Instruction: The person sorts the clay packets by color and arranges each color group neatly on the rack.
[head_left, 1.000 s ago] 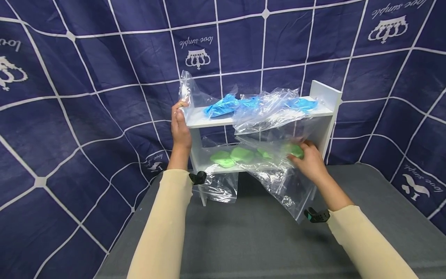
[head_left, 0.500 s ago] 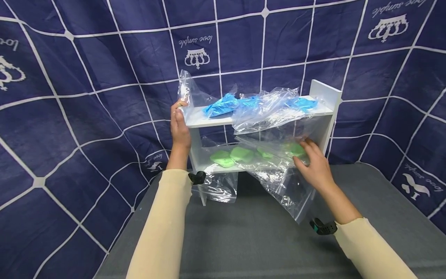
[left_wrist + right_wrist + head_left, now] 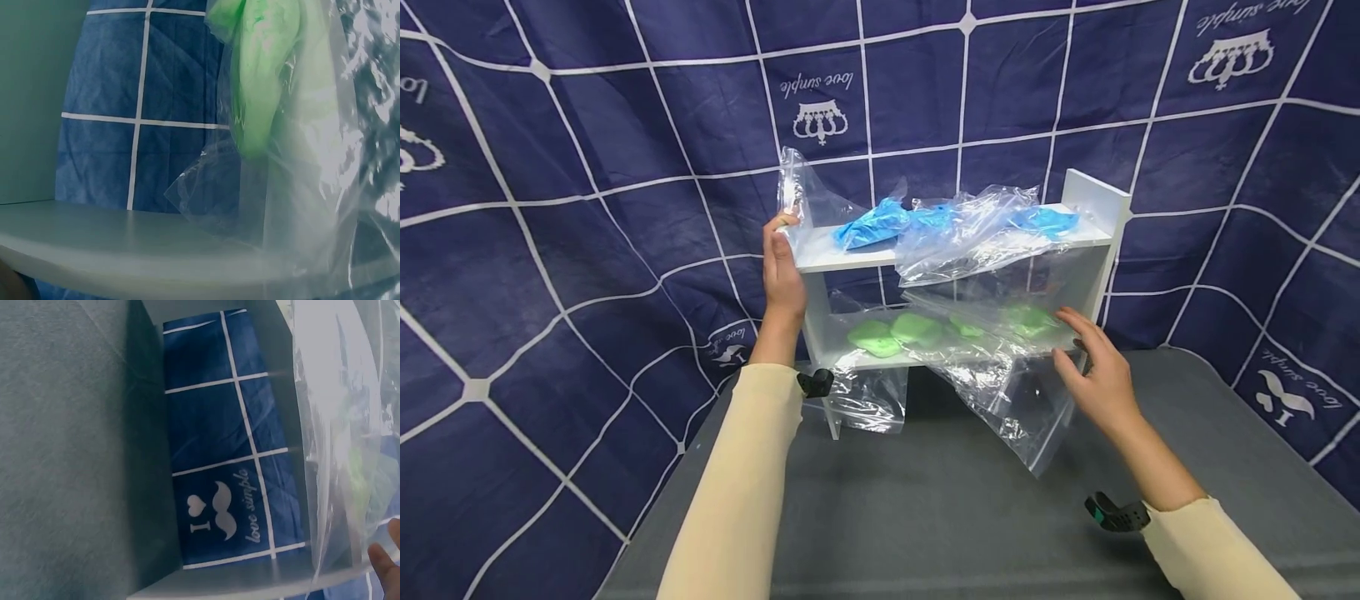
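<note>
A small white two-tier shelf unit (image 3: 842,260) stands upright. My left hand (image 3: 785,279) grips its upper left side panel, thumb in front. Soft green lumps (image 3: 913,328) in clear zip bags lie in a row on the lower board, also seen as a green lump (image 3: 259,81) in the left wrist view. Bright blue pieces (image 3: 874,227) in clear bags lie on the top board. My right hand (image 3: 1105,379) is just off the lower board's right end, fingers apart and slightly bent, holding nothing. Its fingertips show beside the clear bag (image 3: 331,394) in the right wrist view.
The unit stands on a dark grey table surface (image 3: 925,508). Loose bag ends (image 3: 1022,425) hang over the lower board's front edge. Another bag (image 3: 793,179) sticks up at the upper left corner. A navy curtain (image 3: 910,92) with white lines hangs behind and at both sides.
My right hand has let go of the rightmost bagged green lump and drawn back down and right, its fingers spreading. My left hand stays on the side panel.
</note>
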{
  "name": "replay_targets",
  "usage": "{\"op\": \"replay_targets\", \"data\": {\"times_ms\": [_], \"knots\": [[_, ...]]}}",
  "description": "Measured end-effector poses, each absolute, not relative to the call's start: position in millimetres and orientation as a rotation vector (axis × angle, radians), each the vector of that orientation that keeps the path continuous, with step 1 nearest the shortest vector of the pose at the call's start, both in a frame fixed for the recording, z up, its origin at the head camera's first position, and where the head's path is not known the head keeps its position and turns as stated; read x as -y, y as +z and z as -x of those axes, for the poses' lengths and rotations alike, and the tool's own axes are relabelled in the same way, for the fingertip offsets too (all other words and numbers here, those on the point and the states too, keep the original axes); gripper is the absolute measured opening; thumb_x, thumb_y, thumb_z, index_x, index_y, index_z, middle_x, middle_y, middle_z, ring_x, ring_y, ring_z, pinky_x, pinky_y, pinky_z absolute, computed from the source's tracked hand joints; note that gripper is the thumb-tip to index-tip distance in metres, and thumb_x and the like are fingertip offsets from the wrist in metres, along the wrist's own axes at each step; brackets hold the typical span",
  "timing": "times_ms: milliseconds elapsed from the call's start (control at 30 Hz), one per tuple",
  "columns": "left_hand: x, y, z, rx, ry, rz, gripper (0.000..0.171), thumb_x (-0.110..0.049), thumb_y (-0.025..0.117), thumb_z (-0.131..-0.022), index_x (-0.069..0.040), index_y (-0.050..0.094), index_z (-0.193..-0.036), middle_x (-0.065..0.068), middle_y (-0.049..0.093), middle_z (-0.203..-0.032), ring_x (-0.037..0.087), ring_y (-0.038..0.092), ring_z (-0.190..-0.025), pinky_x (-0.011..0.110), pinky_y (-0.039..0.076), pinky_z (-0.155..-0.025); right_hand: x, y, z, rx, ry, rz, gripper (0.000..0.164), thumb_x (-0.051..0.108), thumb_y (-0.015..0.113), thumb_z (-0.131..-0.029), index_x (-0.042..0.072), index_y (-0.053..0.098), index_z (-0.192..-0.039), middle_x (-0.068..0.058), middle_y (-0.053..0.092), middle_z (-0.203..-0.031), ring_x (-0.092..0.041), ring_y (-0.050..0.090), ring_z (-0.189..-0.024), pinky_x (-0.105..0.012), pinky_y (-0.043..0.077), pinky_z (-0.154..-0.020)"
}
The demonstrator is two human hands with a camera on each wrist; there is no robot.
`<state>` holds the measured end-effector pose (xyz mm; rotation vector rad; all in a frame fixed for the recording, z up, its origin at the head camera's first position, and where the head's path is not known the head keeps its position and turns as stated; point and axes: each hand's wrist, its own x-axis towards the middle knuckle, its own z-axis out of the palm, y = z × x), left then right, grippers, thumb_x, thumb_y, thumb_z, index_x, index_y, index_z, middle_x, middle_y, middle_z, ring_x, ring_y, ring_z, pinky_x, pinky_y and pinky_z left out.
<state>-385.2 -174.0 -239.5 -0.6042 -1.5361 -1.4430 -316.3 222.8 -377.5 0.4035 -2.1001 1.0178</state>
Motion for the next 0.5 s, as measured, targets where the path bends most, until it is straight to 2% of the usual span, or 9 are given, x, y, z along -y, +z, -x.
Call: {"op": "replay_targets", "data": {"times_ms": [67,100,267,400,500], "knots": [[175.3,-239.5,384.4,1.553,-1.435,0.614,0.04,-0.015,0.02,-0.109,0.016,0.044,-0.118,0.029,0.05,-0.132,0.018,0.046,-0.13,0.026,0.029,-0.116,-226.4,-379.6,311.8,2.075,1.06,-0.396,0.053,0.001,0.065,-0.09,0.013,0.057,-0.141,-0.012,0.058,-0.143,0.018,0.044,-0.124,-0.001,0.037,-0.096],[176.0,-240.1,383.7,1.575,-1.428,0.617,0.044,-0.021,0.021,-0.108,0.014,0.045,-0.12,0.027,0.05,-0.135,0.02,0.046,-0.133,0.026,0.028,-0.117,-228.5,-381.2,308.7,2.066,1.073,-0.391,0.053,-0.001,0.064,-0.089,0.012,0.057,-0.141,-0.015,0.059,-0.14,0.021,0.043,-0.122,0.0,0.036,-0.096],[189.8,-246.0,385.4,1.787,-1.425,0.578,0.073,-0.056,0.024,-0.097,0.001,0.044,-0.139,0.016,0.042,-0.155,0.025,0.035,-0.147,0.033,0.023,-0.123,-240.1,-392.1,293.3,2.071,1.063,-0.357,0.055,-0.002,0.065,-0.089,0.013,0.057,-0.141,-0.019,0.06,-0.135,0.022,0.044,-0.116,0.003,0.033,-0.095],[202.4,-245.2,373.9,1.949,-1.44,0.539,0.095,-0.075,0.027,-0.087,-0.012,0.026,-0.157,0.013,0.026,-0.164,0.03,0.024,-0.152,0.046,0.016,-0.126,-246.7,-396.2,286.5,2.079,1.047,-0.375,0.057,-0.003,0.065,-0.089,0.012,0.056,-0.143,-0.016,0.057,-0.142,0.02,0.041,-0.123,0.003,0.032,-0.096],[210.4,-243.6,363.3,2.012,-1.462,0.551,0.092,-0.073,0.031,-0.092,-0.017,0.011,-0.162,0.01,0.011,-0.169,0.03,0.012,-0.156,0.049,0.009,-0.127,-251.3,-396.8,281.8,2.093,1.02,-0.334,0.056,0.0,0.065,-0.089,0.016,0.057,-0.142,-0.011,0.057,-0.145,0.015,0.041,-0.124,0.001,0.028,-0.096]]}}
